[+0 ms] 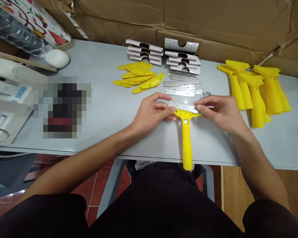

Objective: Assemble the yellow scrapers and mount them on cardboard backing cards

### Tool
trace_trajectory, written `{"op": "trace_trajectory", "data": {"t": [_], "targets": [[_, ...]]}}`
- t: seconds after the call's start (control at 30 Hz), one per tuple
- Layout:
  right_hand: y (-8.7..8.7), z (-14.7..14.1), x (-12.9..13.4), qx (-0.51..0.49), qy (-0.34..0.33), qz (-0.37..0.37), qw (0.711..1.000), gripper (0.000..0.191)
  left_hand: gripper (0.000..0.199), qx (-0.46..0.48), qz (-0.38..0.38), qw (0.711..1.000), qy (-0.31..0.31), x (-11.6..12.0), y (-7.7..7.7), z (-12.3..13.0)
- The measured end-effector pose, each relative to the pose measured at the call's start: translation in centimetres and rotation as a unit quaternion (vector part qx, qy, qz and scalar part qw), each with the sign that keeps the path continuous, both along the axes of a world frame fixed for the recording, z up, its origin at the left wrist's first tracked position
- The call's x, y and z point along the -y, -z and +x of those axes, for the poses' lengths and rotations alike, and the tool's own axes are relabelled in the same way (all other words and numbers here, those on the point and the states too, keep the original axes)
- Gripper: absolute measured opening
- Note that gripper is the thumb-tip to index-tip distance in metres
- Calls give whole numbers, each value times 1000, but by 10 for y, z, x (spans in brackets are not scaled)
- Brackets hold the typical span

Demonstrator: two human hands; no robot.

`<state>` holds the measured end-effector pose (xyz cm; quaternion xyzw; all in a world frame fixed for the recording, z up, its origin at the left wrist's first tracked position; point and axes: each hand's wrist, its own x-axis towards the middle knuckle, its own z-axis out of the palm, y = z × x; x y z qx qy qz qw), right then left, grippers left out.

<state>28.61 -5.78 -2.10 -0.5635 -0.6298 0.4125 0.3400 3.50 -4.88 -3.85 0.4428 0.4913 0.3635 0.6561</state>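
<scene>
A yellow scraper handle (187, 142) lies at the table's front edge, its grip pointing toward me and its end past the edge. Across its wide head rests a metal blade (183, 106). My left hand (151, 114) pinches the blade's left end against the head, thumb on top. At the right end, my right hand (220, 110) has thumb and forefinger closed on the blade. Just beyond are more metal blades (180, 92), some in clear wrap, and a small pile of screws (206, 95) partly behind my right hand.
Yellow blade covers (149, 82) lie behind my left hand. Folded white card boxes (183, 62) stand at the back by a cardboard wall (213, 26). More yellow handles (257, 99) are heaped at right. A bottle (17, 29), white mouse (57, 59) and blurred-out object (63, 109) are at left.
</scene>
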Motion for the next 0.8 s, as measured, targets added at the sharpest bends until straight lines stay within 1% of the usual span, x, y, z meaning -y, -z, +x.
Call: {"op": "trace_trajectory", "data": {"t": [0.13,0.33,0.47,0.7,0.8], "targets": [[1,1,0,23,-11,22,999,13,24,-14,6,1000,16,0,1,-1],[-2,2,2,15,-26,-8,1000,14,24,8,11,1000,1,-2,1,-1],[-1,0,5,3,-34,-16,999,15,25,10,10,1000,1,-2,0,-1],[2,-4,7,-24,-25,-46,998,15,28,1,21,1000,-3,-1,1,0],[1,-2,8,-21,-27,-41,999,14,28,0,23,1000,-6,0,1,1]]}}
